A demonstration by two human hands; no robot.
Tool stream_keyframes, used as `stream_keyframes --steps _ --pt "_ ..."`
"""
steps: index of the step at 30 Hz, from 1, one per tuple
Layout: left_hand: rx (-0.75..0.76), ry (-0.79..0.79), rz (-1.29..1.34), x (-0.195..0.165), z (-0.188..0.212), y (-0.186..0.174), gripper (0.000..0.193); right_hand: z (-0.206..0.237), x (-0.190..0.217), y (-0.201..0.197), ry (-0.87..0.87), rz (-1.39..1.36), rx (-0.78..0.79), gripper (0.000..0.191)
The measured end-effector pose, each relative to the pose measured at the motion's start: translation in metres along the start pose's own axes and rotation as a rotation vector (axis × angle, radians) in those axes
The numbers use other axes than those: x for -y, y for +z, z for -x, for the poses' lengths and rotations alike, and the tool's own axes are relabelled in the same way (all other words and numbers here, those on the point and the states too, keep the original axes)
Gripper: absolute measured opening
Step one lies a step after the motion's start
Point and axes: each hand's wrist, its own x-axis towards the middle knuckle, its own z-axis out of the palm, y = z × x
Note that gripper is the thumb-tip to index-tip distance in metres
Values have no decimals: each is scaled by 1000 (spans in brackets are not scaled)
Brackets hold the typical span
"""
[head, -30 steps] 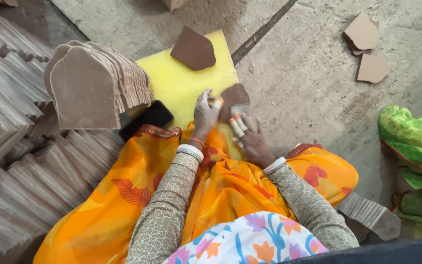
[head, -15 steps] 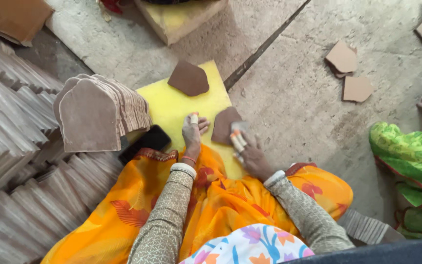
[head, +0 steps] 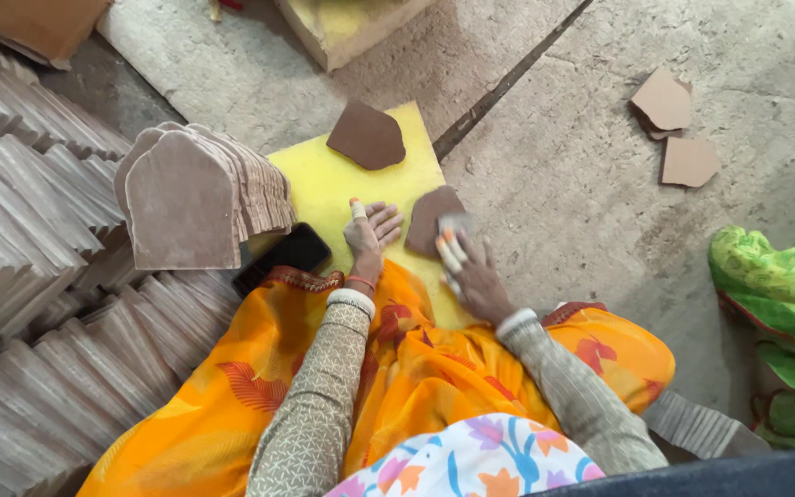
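Brown leather piece [head: 430,216]: flat, five-sided, lying on the near right part of the yellow foam pad [head: 324,179], just ahead of my knees.

Right hand [head: 473,271]: fingers spread over the piece's near edge, pressing a small grey pad or block [head: 455,224] against it. Grip loose and flat rather than closed round anything; what the grey item is exactly, I cannot tell.

Left hand [head: 370,230]: open, palm down on the foam beside the piece, fingers fanned, forefinger taped. It holds nothing and seems to steady the pad.

Step, as I judge it: rubbing or dressing the face of this one piece. The following move would call for even pressure across the face while the left hand keeps the foam from sliding.

Round about:
- Second brown piece [head: 366,135], same shape, at the far edge of the foam, apart from my hands.
- Stack of arched brown pieces [head: 197,193], standing on edge at the foam's left side.
- Black phone [head: 283,258], between the stack and my lap.
- Rows of grey ribbed stacks [head: 20,221], far left.
- Loose tan pieces [head: 674,129] on the concrete floor [head: 563,147], well apart to the right.
- Another person's green cloth [head: 779,304], right edge.
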Motion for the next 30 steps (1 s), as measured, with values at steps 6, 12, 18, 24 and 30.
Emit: stream_keyframes --steps 6,12,18,24,30 --pt "-5 -35 49 -6 3 5 84 -80 21 11 -19 23 -146 70" --pt "-42 -30 56 -5 3 4 85 2 6 8 -140 56 11 69" --pt "-58 -64 10 -10 -3 11 87 -75 -4 10 29 -33 -171 67" --pt "-68 -61 57 -11 6 4 89 -45 18 16 -229 21 -107 65" --pt "-101 -63 -17 -12 5 9 89 -18 -13 -6 -62 35 -69 65"
